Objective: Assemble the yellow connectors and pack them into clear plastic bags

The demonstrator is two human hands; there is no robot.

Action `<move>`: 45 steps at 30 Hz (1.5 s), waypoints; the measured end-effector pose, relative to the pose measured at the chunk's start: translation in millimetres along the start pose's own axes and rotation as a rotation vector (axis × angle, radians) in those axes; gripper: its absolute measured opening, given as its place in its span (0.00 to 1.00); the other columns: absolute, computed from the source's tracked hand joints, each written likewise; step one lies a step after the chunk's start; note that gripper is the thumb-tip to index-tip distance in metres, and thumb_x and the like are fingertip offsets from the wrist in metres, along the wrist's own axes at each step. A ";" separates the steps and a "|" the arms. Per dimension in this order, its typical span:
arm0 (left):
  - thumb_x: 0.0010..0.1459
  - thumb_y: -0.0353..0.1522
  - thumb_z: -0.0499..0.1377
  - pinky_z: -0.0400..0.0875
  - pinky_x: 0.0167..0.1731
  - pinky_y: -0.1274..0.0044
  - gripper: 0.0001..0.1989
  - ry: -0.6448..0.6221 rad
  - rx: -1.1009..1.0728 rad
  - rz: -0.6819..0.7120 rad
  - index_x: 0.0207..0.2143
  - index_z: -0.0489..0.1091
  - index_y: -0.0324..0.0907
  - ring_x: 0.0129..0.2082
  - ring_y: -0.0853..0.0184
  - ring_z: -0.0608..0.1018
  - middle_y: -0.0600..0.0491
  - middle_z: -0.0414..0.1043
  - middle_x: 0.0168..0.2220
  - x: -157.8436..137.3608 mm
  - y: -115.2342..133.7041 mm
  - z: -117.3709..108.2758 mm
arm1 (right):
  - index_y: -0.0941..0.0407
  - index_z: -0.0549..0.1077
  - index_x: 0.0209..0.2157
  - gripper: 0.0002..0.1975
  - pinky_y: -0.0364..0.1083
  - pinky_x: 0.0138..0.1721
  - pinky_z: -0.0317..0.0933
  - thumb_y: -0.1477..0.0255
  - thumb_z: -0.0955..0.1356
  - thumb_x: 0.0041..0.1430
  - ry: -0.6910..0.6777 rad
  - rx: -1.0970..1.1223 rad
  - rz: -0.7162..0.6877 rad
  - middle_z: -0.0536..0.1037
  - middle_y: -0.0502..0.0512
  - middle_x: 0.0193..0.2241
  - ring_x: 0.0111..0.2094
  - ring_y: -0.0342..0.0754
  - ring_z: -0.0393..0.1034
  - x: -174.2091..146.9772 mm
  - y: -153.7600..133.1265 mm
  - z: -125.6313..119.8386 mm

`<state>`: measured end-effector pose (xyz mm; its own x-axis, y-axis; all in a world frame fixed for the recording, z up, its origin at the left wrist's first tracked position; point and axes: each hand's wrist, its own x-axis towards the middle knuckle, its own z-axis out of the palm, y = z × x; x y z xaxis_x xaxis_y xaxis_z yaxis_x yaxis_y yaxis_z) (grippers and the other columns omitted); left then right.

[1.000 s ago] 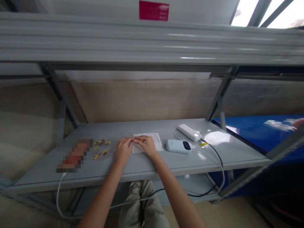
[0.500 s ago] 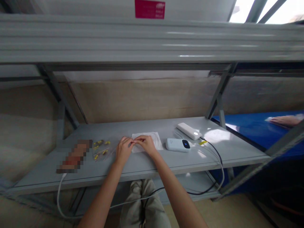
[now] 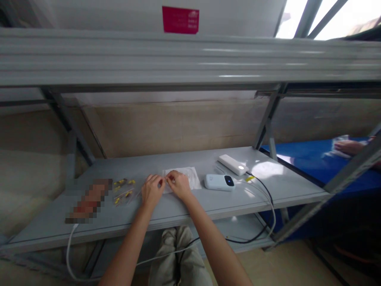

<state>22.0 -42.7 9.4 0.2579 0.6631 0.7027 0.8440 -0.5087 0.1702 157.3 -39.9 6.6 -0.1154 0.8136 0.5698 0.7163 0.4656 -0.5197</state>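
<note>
My left hand (image 3: 152,188) and my right hand (image 3: 177,183) meet over the near-left part of a white cloth or tissue (image 3: 193,177) on the grey shelf. The fingers of both hands are closed in a pinch, fingertips almost touching. Whatever lies between them is too small to make out. Just left of my left hand is a clear plastic bag (image 3: 126,192) with several small yellow-and-dark pieces and thin sticks in or on it. The cloth reaches out to the right from beneath my right hand.
Right of the cloth lie a pale power bank (image 3: 218,182) with a small display and a longer white one (image 3: 232,164), both with cables. A blurred-out flat device (image 3: 91,201) lies at left. On a blue table (image 3: 309,157), another person's hand (image 3: 348,147) holds crumpled clear plastic.
My pinched fingertips have drawn slightly apart. The view has shifted a little. At right, the other person's hand has lifted, with crumpled plastic now showing in it.
</note>
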 end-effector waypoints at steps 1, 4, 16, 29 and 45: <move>0.57 0.33 0.49 0.60 0.31 0.77 0.11 0.006 0.030 0.008 0.23 0.66 0.43 0.31 0.65 0.69 0.53 0.69 0.25 -0.2 0.8 -0.2 | 0.56 0.72 0.31 0.06 0.40 0.31 0.54 0.71 0.63 0.56 0.003 -0.018 -0.010 0.75 0.53 0.30 0.31 0.44 0.68 -0.5 -1.1 0.6; 0.57 0.31 0.50 0.59 0.30 0.77 0.11 0.029 0.087 0.025 0.22 0.64 0.43 0.31 0.65 0.69 0.53 0.67 0.24 -0.8 1.7 -1.5 | 0.56 0.70 0.31 0.05 0.41 0.31 0.53 0.73 0.62 0.56 0.024 -0.064 -0.019 0.74 0.53 0.30 0.31 0.44 0.67 -1.9 -1.7 0.4; 0.48 0.30 0.55 0.60 0.46 0.64 0.12 0.248 0.044 0.009 0.38 0.63 0.39 0.49 0.55 0.66 0.42 0.65 0.47 -0.3 -4.9 -1.8 | 0.55 0.70 0.31 0.06 0.40 0.31 0.55 0.72 0.62 0.56 0.112 0.051 0.100 0.74 0.51 0.29 0.30 0.43 0.67 -1.2 3.7 -5.5; 0.50 0.37 0.58 0.52 0.53 0.62 0.24 0.033 0.056 0.152 0.49 0.61 0.40 0.47 0.56 0.68 0.43 0.68 0.46 1.4 0.5 3.2 | 0.57 0.74 0.28 0.08 0.40 0.29 0.59 0.71 0.64 0.53 0.054 0.472 0.235 0.76 0.50 0.23 0.25 0.43 0.68 5.8 14.6 7.0; 0.51 0.35 0.59 0.48 0.56 0.59 0.27 -0.034 -0.033 -0.017 0.54 0.55 0.43 0.51 0.58 0.67 0.46 0.67 0.49 -1.2 -19.9 23.6 | 0.48 0.75 0.37 0.09 0.46 0.39 0.50 0.69 0.68 0.52 -0.009 -0.398 0.368 0.74 0.52 0.38 0.42 0.49 0.63 -2.9 18.3 -6.4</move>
<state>16.0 -20.4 -11.1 0.2598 0.6899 0.6756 0.8328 -0.5143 0.2049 175.0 -35.9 -0.5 0.1879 0.9018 0.3892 0.9155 -0.0173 -0.4018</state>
